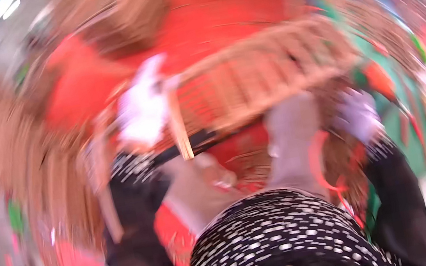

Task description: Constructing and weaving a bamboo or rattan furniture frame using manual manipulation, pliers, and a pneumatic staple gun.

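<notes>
Motion blur smears the whole view. A tan slatted panel (265, 75), of wood or woven strips, lies slanted in front of my legs. At its left end my left hand (143, 108), in a white glove, seems closed on the upper part of a thin wooden strip (181, 130) that hangs down across the panel's end. A dark bar (200, 142) runs along the panel's near left edge. My right hand (358, 113), in a pale glove, is beside the panel's right end; its fingers are too smeared to read.
Stacks of brown strips (22, 149) line the left side. A brown bundle (124, 17) rests on the red ground sheet (220, 12) ahead. To the right are an orange-headed tool (380, 80) and a green surface (424, 135). A red cord (317, 160) loops near my right leg.
</notes>
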The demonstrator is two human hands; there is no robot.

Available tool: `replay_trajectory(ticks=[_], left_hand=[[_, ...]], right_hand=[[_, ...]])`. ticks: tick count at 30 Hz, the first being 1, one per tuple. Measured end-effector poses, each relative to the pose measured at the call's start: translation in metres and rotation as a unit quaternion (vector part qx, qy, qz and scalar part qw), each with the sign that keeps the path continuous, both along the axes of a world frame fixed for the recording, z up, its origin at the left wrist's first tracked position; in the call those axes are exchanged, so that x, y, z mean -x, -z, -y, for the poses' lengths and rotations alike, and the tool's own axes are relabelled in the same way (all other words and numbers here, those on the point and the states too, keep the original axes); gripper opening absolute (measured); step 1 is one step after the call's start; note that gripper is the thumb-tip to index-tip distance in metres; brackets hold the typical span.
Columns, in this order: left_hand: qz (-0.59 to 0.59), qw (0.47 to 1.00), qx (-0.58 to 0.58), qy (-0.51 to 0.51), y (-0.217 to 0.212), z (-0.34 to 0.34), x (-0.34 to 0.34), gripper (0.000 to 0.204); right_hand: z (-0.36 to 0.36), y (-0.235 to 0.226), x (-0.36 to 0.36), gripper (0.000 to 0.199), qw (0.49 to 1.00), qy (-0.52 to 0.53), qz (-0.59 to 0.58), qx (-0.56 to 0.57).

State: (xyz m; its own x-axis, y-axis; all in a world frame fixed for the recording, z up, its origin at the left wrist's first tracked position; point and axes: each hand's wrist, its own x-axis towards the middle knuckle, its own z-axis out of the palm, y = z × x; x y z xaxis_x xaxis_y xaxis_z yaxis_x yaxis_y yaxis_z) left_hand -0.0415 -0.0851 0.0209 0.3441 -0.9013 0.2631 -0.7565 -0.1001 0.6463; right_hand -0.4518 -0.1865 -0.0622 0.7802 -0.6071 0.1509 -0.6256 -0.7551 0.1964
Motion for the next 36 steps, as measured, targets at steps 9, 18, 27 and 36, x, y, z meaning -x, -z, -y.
replay_trajectory(ticks=[9,18,27,36], left_hand=[[0.138,0.981,0.124,0.057,0.021,0.008,-0.018,0.015],[0.261,0.955,-0.001,0.141,-0.031,-0.007,-0.057,0.015],[0.145,0.981,0.057,0.112,0.007,0.016,-0.044,0.014],[0.29,0.899,0.195,0.263,0.001,0.032,-0.001,0.025]], right_hand=[[0.039,0.016,0.068,0.02,0.996,0.084,-0.03,-0.012],[0.04,0.006,0.182,0.013,0.963,0.011,-0.091,-0.253],[-0.031,-0.085,-0.102,0.035,0.717,0.002,0.381,-0.584],[-0.03,-0.118,-0.22,0.06,0.421,0.08,0.44,-0.789]])
